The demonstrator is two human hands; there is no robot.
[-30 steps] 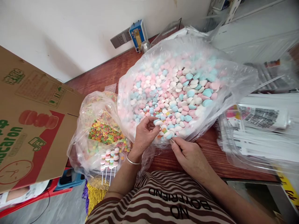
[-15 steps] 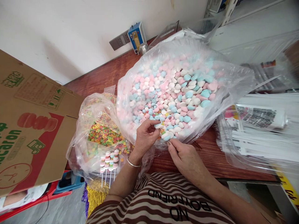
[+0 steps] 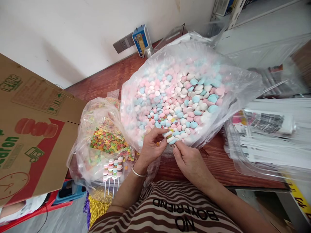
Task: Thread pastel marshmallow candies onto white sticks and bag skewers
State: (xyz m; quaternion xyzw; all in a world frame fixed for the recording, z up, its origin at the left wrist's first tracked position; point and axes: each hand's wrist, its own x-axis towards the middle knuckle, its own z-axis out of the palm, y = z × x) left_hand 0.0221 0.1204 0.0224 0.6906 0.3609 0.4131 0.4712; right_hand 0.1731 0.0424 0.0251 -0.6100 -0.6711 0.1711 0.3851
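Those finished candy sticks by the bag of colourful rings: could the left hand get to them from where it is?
Probably yes. The finished candy sticks stand just beside the left hand, with nothing visibly between them. But its fingers are pinching the stack of candies, so it would have to let go first.

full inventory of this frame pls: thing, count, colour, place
big bag of sweets: one, clear with pink, white and blue pieces, table centre
stack of sweets: one, white and blue, pinched between both hands
bag of rings: one, clear with multicoloured rings, left of the big bag
sweet sticks: about four, pastel, front of the ring bag
cardboard box: one, brown with red and green print, far left
printed wrappers: a pile, white, right
blue device: one, by the wall
table: one, reddish wood
left hand: on the stack, silver bangle at wrist
right hand: on the stack
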